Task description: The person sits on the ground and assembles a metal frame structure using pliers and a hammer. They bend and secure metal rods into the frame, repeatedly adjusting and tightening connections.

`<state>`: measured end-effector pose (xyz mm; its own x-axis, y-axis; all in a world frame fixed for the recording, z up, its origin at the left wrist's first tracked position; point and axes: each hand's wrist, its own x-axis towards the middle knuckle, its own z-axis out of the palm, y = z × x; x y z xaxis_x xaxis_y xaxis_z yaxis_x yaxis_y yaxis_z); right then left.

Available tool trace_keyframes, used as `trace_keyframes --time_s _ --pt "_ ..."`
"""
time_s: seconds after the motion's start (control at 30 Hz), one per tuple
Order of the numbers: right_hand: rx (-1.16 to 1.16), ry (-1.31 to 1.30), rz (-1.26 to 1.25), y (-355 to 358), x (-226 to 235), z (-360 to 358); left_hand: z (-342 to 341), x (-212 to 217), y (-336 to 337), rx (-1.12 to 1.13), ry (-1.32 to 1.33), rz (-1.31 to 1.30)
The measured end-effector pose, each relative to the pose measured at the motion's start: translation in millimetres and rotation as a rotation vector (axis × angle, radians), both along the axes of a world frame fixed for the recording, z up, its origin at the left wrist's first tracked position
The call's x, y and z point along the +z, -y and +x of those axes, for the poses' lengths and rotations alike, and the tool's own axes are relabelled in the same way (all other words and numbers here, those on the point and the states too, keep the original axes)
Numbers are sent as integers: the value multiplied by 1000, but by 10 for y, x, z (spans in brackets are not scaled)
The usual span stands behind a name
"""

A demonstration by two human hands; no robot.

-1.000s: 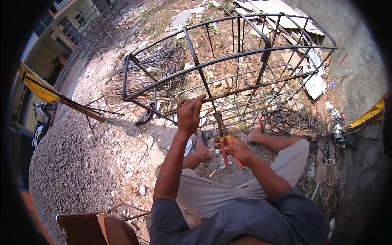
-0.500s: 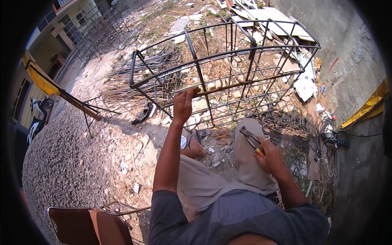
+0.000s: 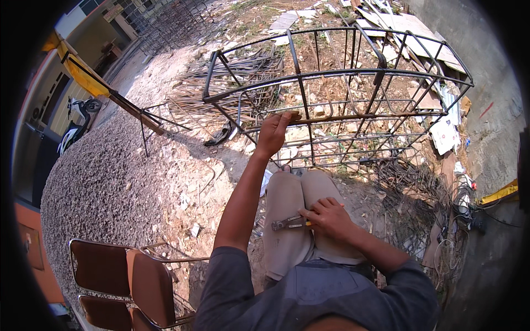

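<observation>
A long rebar cage [image 3: 381, 76] of dark bars and bent hoops stands in front of me. My left hand [image 3: 272, 135], at the end of an outstretched arm, has its fingers closed round a rusty brown bar along the cage's near side. Over my thighs, my right hand [image 3: 333, 219] grips a pair of pincers [image 3: 289, 223]. Their dark metal jaws point left across the knee of my beige trousers [image 3: 287, 251], and a bit of yellow handle shows. Most of the handles are hidden under the hand.
Brown padded chairs [image 3: 102, 268] with metal frames stand at lower left, beside a gravel heap [image 3: 105, 190]. Loose steel rods [image 3: 221, 83] lie behind the cage's left end. Tangled wire [image 3: 406, 182] is on the right near a concrete wall [image 3: 499, 121]. Broken boards [image 3: 419, 33] lie far right.
My right hand has moved left and down with the pincers, whose jaws have swung to point left. My legs have come together. The left hand stays on the bar; the view has shifted left.
</observation>
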<state>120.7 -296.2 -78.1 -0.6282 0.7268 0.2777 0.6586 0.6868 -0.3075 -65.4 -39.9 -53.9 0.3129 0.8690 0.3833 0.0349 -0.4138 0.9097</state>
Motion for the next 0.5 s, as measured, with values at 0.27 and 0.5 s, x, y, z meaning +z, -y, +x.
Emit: trace_keyframes --time_s 0.27,0.5 --pt "-149 -374 189 -992 812 -148 -55 47 7 24 -249 202" --pt "103 323 618 -1980 1281 -484 -108 -40 70 93 -291 384"
